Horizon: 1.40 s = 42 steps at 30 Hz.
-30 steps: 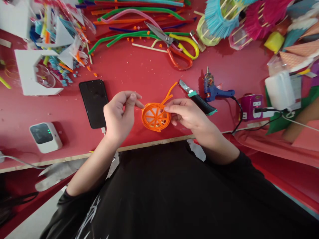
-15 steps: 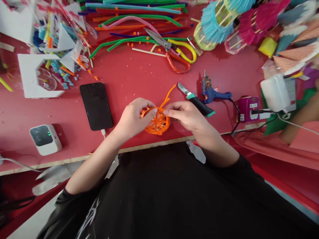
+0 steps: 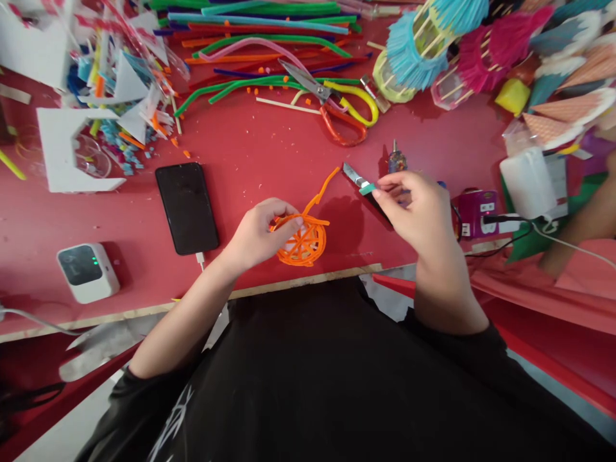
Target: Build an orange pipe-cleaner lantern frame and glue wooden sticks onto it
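My left hand (image 3: 269, 231) pinches the upper left rim of a small round openwork piece (image 3: 304, 247) made of orange pipe cleaner, with crossing spokes inside. One loose orange end sticks up and to the right from its rim, and a shorter one points right. To the right, my right hand (image 3: 414, 204) has its thumb and fingers closed around the pliers (image 3: 366, 188) with a teal and black handle. Their metal tip points up and left, still on the table. Most of the handle is hidden under the hand, which also covers much of the glue gun (image 3: 397, 159).
Scissors (image 3: 332, 102) and colourful pipe cleaners (image 3: 269, 38) lie at the back. A phone (image 3: 187, 206) and a white device (image 3: 88, 272) are left, below scraps (image 3: 129, 109). Fringed paper crafts (image 3: 416, 54) stand back right; a purple power adapter (image 3: 476, 215) with cords sits right.
My right hand has let go of the orange piece and moved right onto the pliers. My left hand stays on the piece, whose short loose end now shows.
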Each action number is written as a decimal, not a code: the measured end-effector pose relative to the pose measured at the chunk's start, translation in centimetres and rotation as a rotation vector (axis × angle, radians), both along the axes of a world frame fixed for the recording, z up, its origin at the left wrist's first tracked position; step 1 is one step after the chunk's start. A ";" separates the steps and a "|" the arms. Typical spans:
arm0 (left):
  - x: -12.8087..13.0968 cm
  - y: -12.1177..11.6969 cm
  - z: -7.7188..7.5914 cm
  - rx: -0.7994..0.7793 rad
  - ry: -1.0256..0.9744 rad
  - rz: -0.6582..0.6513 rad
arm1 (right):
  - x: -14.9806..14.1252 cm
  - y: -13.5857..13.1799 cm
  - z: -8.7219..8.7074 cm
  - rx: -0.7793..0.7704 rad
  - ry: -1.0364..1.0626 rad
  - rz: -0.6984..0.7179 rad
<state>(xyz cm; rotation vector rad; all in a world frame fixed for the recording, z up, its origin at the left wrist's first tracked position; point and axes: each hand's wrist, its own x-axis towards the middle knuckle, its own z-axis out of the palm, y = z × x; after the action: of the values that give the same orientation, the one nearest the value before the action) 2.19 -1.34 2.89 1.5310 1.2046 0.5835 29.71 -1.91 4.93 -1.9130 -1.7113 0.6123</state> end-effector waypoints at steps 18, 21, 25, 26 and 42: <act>-1.7 -0.4 0.1 -0.063 -0.010 0.155 | -0.4 14.1 -5.2 0.074 -0.132 0.162; -1.8 -0.7 0.1 -0.070 -0.023 0.153 | -0.3 16.4 -6.6 0.097 -0.236 0.172; -1.8 -0.8 -0.3 -0.043 -0.026 0.190 | -0.2 17.9 -7.4 0.066 -0.253 0.239; -1.7 -0.8 -0.4 -0.032 -0.025 0.189 | -0.1 18.1 -7.4 0.065 -0.245 0.248; -1.5 -0.7 -0.1 0.043 0.035 0.126 | 0.3 7.7 2.1 -0.025 -0.360 0.208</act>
<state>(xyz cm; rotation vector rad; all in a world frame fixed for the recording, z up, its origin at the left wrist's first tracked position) 0.66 -2.06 2.84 1.5142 1.3305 0.6719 29.99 5.83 6.99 -1.9681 -2.1545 0.3790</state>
